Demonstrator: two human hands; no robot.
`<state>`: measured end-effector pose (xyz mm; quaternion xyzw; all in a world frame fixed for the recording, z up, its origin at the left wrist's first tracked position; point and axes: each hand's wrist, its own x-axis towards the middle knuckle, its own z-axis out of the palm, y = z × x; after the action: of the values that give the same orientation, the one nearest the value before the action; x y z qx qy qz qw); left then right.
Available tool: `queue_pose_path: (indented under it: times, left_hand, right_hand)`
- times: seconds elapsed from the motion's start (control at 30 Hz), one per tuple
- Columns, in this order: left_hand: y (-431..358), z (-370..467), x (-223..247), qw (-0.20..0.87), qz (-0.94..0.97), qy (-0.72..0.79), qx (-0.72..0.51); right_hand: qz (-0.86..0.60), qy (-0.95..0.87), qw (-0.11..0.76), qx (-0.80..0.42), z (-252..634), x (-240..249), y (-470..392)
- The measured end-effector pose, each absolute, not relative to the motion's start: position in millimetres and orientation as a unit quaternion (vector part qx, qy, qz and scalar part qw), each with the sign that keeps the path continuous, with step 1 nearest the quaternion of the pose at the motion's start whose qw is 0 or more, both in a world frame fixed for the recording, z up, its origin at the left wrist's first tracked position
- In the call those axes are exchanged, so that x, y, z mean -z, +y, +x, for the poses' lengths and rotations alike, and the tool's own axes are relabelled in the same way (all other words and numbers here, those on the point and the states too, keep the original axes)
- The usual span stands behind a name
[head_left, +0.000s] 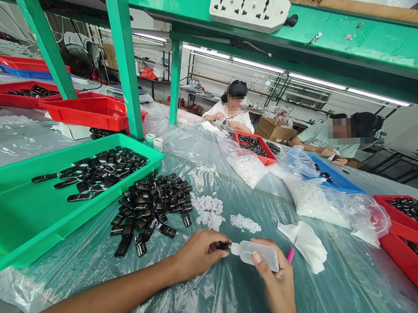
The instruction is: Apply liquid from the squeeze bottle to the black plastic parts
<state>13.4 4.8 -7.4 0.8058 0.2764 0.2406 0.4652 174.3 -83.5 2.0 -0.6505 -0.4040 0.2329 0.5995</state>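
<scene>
One black part (pixel 222 245) is underway: your left hand (pixel 199 253) pinches it, right hand (pixel 277 280) grips bottle (pixel 249 253); heap (pixel 154 200) apparently awaits, finished count unclear.

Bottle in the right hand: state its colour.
The bottle is translucent white, best seen in the head view.

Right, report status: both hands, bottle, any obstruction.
Left hand pinches black part. Right hand holds bottle, nozzle at the part. White sheet nearby, seemingly not blocking.
</scene>
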Motion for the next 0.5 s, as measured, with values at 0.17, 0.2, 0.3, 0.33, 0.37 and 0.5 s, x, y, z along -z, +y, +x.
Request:
queue_pose_path:
  times: [0.17,0.2,0.3,0.33,0.37,0.5]
  left_hand:
    - [4.4,12.9,6.3,0.472,0.803,0.277,-0.236]
    - [4.3,12.8,6.3,0.473,0.802,0.278,-0.237]
    - [4.0,12.6,6.5,0.478,0.799,0.279,-0.237]
    - [3.8,12.6,6.6,0.479,0.798,0.279,-0.237]
    - [3.6,12.7,6.7,0.48,0.797,0.279,-0.237]
    - [3.5,13.1,6.7,0.484,0.795,0.278,-0.237]
  right_hand:
    - [-0.658,-0.41,0.591,-0.221,172.8,-2.7,-84.2]
    - [-0.66,-0.411,0.589,-0.219,172.4,-2.9,-84.7]
    - [-0.66,-0.421,0.584,-0.213,171.8,-3.8,-85.9]
    - [-0.659,-0.424,0.583,-0.212,171.8,-4.1,-86.2]
    - [-0.659,-0.427,0.582,-0.212,171.9,-4.3,-86.4]
    - [-0.66,-0.432,0.578,-0.21,173.4,-3.9,-86.3]
